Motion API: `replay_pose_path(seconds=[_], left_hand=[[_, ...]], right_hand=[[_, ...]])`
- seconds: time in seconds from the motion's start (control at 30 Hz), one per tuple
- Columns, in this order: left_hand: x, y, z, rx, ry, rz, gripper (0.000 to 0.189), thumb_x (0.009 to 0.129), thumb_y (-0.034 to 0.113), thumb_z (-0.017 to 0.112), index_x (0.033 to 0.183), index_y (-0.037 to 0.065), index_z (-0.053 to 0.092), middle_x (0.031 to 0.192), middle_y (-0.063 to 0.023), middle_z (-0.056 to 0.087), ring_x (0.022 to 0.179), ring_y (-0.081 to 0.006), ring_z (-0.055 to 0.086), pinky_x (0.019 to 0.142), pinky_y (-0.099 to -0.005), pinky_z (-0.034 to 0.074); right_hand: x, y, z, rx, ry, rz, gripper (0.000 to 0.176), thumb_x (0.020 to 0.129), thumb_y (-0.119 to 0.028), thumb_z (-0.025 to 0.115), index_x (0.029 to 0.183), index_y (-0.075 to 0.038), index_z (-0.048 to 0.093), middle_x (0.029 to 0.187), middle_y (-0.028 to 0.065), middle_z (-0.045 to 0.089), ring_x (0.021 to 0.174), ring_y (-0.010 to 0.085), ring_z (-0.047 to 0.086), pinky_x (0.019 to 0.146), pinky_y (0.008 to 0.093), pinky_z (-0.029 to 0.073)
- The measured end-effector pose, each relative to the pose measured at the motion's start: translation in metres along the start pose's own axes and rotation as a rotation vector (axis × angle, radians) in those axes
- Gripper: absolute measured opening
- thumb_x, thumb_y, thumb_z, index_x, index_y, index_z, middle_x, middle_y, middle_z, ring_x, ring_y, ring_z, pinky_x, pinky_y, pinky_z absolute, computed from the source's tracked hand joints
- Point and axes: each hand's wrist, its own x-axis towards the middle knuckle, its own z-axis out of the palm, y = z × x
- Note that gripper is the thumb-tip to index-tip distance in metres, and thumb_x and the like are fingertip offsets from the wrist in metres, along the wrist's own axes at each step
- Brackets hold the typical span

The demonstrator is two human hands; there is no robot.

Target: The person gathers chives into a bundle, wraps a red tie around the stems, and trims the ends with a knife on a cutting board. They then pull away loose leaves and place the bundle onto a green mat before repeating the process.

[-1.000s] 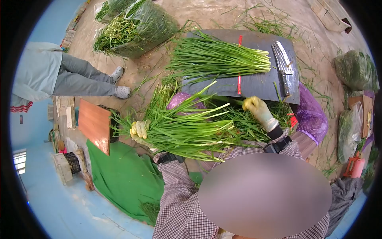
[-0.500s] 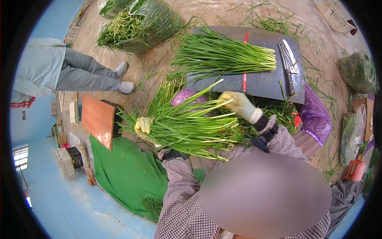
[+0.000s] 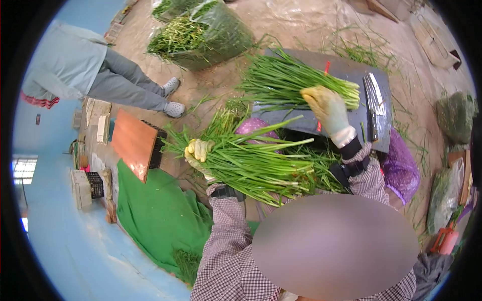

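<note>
My left hand (image 3: 199,153), in a yellowed glove, is wrapped round the leafy end of a loose bunch of long green stalks (image 3: 261,168), whose pale ends fan out to the right over my lap. My gloved right hand (image 3: 325,111) is over the near edge of a second bunch (image 3: 296,80) lying on a dark board (image 3: 301,120). Its fingers point left and look pressed together; whether they grip any stalks is hidden. A red strip (image 3: 319,126) runs under that bunch. To its right a large knife (image 3: 373,103) lies on the board.
Another person (image 3: 75,65) stands at the upper left. Bags of greens (image 3: 216,45) sit at the top. An orange-brown board (image 3: 131,145) leans on a black crate, beside a green cloth (image 3: 155,215). Wrapped greens (image 3: 454,118) and a red bottle (image 3: 445,241) are at the right.
My right hand has moved up and right, from the held stalks to the bunch on the board. My left hand keeps its hold. The whole view has shifted slightly.
</note>
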Motion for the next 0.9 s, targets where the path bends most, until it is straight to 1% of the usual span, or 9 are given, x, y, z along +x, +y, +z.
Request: replay_pose_path(seconds=[0.2, 0.23, 0.27, 0.37, 0.47, 0.6, 0.67, 0.83, 0.9], left_hand=[[0.005, 0.001, -0.006, -0.019, -0.036, -0.055, 0.027, 0.105, 0.027, 0.050, 0.084, 0.013, 0.059, 0.064, 0.0051, 0.057, 0.054, -0.0080, 0.056, 0.067, -0.0293, 0.043], [0.008, 0.000, -0.003, -0.015, -0.038, -0.028, 0.025, 0.105, 0.027, 0.050, 0.086, 0.013, 0.060, 0.066, 0.0051, 0.057, 0.056, -0.0079, 0.056, 0.067, -0.0294, 0.043], [0.008, 0.000, -0.002, -0.009, -0.029, -0.001, 0.023, 0.105, 0.026, 0.051, 0.088, 0.013, 0.060, 0.068, 0.0050, 0.058, 0.057, -0.0078, 0.057, 0.068, -0.0295, 0.044], [-0.006, 0.008, -0.003, 0.032, 0.003, 0.049, 0.017, 0.104, 0.024, 0.052, 0.096, 0.012, 0.060, 0.073, 0.0058, 0.056, 0.061, -0.0079, 0.055, 0.075, -0.0315, 0.044], [-0.020, 0.015, -0.002, -0.007, 0.143, 0.125, 0.014, 0.104, 0.022, 0.053, 0.096, 0.012, 0.060, 0.070, 0.0067, 0.051, 0.059, -0.0086, 0.052, 0.082, -0.0333, 0.042], [-0.045, 0.039, -0.042, 0.005, 0.110, 0.106, 0.016, 0.102, 0.017, 0.052, 0.089, 0.013, 0.060, 0.066, 0.0074, 0.049, 0.057, -0.0078, 0.050, 0.082, -0.0330, 0.040], [-0.051, 0.042, -0.052, 0.040, 0.158, 0.104, 0.021, 0.102, 0.014, 0.049, 0.084, 0.013, 0.059, 0.065, 0.0070, 0.050, 0.056, -0.0076, 0.049, 0.080, -0.0326, 0.040], [-0.037, 0.027, -0.036, 0.149, 0.183, 0.121, 0.024, 0.103, 0.015, 0.046, 0.084, 0.013, 0.060, 0.064, 0.0056, 0.050, 0.056, -0.0087, 0.048, 0.077, -0.0310, 0.040], [-0.025, 0.023, -0.015, 0.187, 0.151, 0.120, 0.024, 0.103, 0.018, 0.045, 0.084, 0.012, 0.059, 0.066, 0.0048, 0.052, 0.057, -0.0097, 0.050, 0.076, -0.0326, 0.042]], right_hand=[[0.070, -0.026, 0.154, 0.057, -0.316, -0.705, 0.047, 0.092, -0.009, 0.055, 0.136, -0.022, 0.064, 0.119, 0.0109, 0.072, 0.118, 0.0275, 0.064, 0.106, 0.0499, 0.045], [0.066, -0.034, 0.165, 0.163, -0.594, -0.596, 0.053, 0.091, -0.009, 0.055, 0.141, -0.026, 0.061, 0.122, 0.0123, 0.071, 0.126, 0.0251, 0.059, 0.114, 0.0581, 0.034], [0.066, -0.021, 0.191, 0.326, -0.770, -0.569, 0.040, 0.091, -0.011, 0.055, 0.127, -0.022, 0.068, 0.111, 0.0129, 0.073, 0.116, 0.0270, 0.065, 0.105, 0.0504, 0.045], [0.067, -0.023, 0.161, 0.165, -0.660, -0.512, 0.015, 0.091, -0.023, 0.062, 0.096, -0.013, 0.073, 0.095, 0.0102, 0.072, 0.090, 0.0343, 0.067, 0.081, 0.0435, 0.054], [0.039, -0.001, 0.086, 0.218, -0.447, -0.403, 0.018, 0.099, -0.020, 0.056, 0.102, -0.008, 0.069, 0.099, 0.0103, 0.069, 0.096, 0.0322, 0.063, 0.086, 0.0432, 0.051], [-0.059, 0.027, -0.002, 0.483, -0.759, 0.137, 0.019, 0.103, -0.015, 0.052, 0.102, -0.005, 0.068, 0.090, 0.0088, 0.066, 0.070, 0.0179, 0.064, 0.067, 0.0341, 0.052], [-0.101, 0.040, -0.025, 0.499, -1.234, 0.401, 0.036, 0.099, -0.028, 0.064, 0.128, -0.006, 0.065, 0.117, 0.0097, 0.070, 0.108, 0.0190, 0.065, 0.097, 0.0353, 0.051], [-0.124, -0.010, -0.024, 0.941, -0.937, 0.240, 0.074, 0.098, -0.035, 0.069, 0.155, -0.001, 0.036, 0.150, 0.0177, 0.048, 0.138, 0.0263, 0.046, 0.114, 0.0380, 0.037], [-0.128, -0.045, 0.002, 1.321, -0.729, 0.399, 0.058, 0.098, -0.027, 0.070, 0.145, -0.001, 0.049, 0.138, 0.0104, 0.060, 0.125, 0.0203, 0.056, 0.106, 0.0349, 0.045]])
